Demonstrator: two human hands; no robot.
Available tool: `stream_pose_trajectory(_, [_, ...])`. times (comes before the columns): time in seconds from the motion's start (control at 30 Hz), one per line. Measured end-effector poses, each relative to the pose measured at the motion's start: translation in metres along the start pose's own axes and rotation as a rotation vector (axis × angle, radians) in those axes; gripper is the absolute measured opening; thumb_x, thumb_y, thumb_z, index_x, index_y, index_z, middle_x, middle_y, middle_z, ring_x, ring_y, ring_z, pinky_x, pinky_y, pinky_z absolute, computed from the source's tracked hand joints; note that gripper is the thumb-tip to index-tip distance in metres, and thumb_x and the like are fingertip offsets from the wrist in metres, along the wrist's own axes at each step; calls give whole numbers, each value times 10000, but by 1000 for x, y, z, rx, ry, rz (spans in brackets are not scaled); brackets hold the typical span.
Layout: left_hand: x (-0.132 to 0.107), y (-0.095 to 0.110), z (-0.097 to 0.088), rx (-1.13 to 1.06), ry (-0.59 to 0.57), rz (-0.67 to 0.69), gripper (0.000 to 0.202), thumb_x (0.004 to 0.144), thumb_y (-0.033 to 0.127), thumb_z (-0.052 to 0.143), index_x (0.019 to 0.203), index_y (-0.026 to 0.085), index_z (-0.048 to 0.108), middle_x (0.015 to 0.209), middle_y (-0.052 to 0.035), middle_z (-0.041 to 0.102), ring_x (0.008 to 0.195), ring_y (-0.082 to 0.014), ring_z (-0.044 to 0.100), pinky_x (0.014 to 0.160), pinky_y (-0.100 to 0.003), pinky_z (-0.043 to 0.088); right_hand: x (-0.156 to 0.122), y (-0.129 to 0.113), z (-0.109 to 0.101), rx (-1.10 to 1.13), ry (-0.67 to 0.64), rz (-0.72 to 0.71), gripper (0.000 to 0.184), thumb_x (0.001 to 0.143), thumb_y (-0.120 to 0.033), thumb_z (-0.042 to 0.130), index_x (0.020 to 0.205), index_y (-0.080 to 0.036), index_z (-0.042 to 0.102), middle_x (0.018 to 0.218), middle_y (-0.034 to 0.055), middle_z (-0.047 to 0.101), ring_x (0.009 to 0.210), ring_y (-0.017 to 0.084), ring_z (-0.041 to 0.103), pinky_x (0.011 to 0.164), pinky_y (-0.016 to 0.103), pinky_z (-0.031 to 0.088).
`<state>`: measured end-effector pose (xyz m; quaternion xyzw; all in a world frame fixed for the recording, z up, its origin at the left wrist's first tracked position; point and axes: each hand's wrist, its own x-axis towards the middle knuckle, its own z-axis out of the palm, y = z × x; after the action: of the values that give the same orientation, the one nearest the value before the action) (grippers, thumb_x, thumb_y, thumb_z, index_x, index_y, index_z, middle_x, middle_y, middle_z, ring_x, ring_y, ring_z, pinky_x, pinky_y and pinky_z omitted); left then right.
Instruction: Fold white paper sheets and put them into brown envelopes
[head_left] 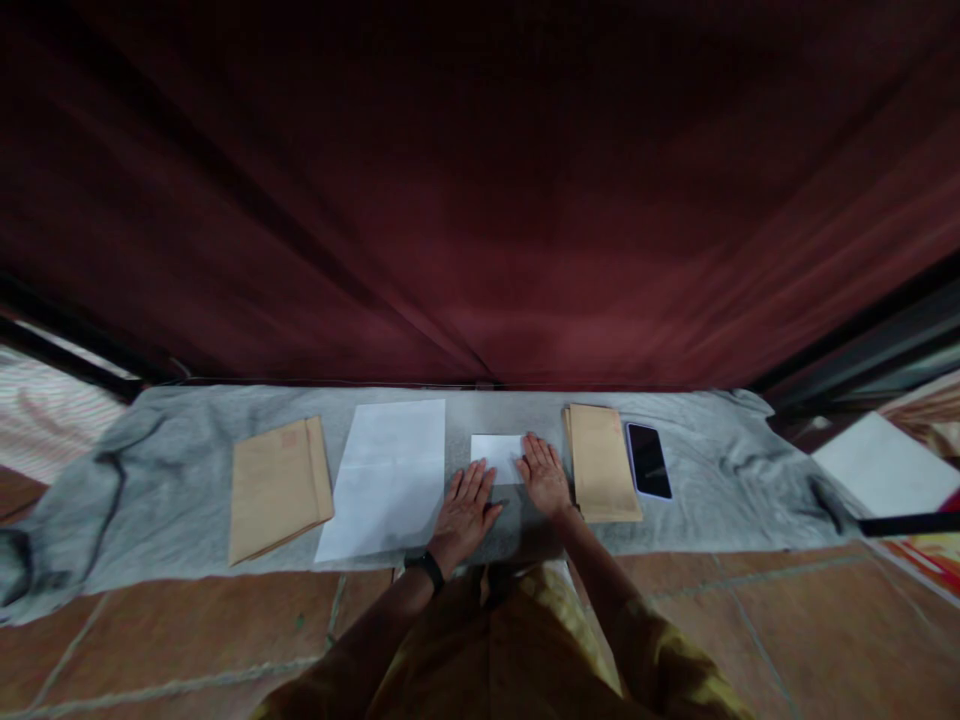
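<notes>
A small white paper [496, 447], which looks folded, lies flat on the grey cloth in front of me. My left hand [465, 510] rests open with its fingertips on the paper's lower left corner. On its right edge my right hand [543, 474] lies flat, fingers stretched out. The parts of the paper under my fingers are hidden. Left of my left hand are larger white sheets [390, 480] with a faint crease across them. Just right of my right hand sits a stack of brown envelopes [604, 465].
More brown envelopes [274, 490] lie at the left. A phone [649, 460] with a dark screen is beside the right stack. Grey cloth [720, 480] covers the narrow table. A dark red curtain [480, 250] hangs behind it. Tiled floor [195, 630] shows in front.
</notes>
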<state>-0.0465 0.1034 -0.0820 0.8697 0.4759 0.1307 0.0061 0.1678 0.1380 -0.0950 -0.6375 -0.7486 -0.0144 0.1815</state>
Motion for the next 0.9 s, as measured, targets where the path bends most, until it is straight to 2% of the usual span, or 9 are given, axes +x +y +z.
stream_pose_trajectory(0.13, [0,0,0,3,-7,2,626,992,490,400,1535,186,330,1598,-121,371,1499,-249,288,1215,-494,244,1,-1,-4,-5,3,40,526,1066,-372,295,1497,-101,426,1530,139,461,1438,260,378,1171,452,278])
stream_pose_trajectory(0.23, [1,1,0,8,-13,-3,620,992,483,394,1533,187,335,1600,-118,367,1502,-249,281,1218,-495,239,-1,-11,-9,-8,6,55,537,1064,-368,287,1513,-95,398,1538,147,448,1455,260,352,1177,464,275])
stream_pose_trajectory(0.3, [1,2,0,14,-23,-6,617,989,472,400,1524,169,353,1601,-125,364,1506,-254,272,1222,-491,230,-7,-22,-12,5,-18,-9,531,1062,-362,295,1529,-123,378,1567,122,409,1472,244,326,1188,451,269])
stream_pose_trajectory(0.4, [1,4,0,28,-43,-7,607,977,415,427,1512,134,371,1602,-137,357,1509,-264,259,1229,-490,216,-19,-39,-11,54,-78,-162,489,1060,-349,316,1509,-190,426,1580,65,396,1472,208,331,1205,422,257])
stream_pose_trajectory(0.5, [1,5,-1,35,-56,-11,612,966,383,440,1515,125,361,1603,-136,356,1508,-262,263,1232,-491,211,-29,-48,-7,82,-92,-197,477,1055,-348,338,1487,-184,460,1551,73,442,1450,208,373,1208,435,260])
stream_pose_trajectory(0.77, [-1,10,-4,37,-32,-26,636,977,437,434,1527,136,329,1615,-143,328,1513,-259,251,1235,-498,202,-41,-33,-6,2,-1,-98,536,1051,-353,356,1537,-127,366,1570,142,391,1457,268,359,1182,470,280])
stream_pose_trajectory(0.9, [-1,12,-3,46,-23,-35,663,974,431,427,1533,100,298,1610,-175,322,1510,-274,256,1238,-501,192,-48,-31,-6,-47,48,-49,551,1050,-347,368,1540,-97,346,1575,182,368,1457,294,351,1163,492,293])
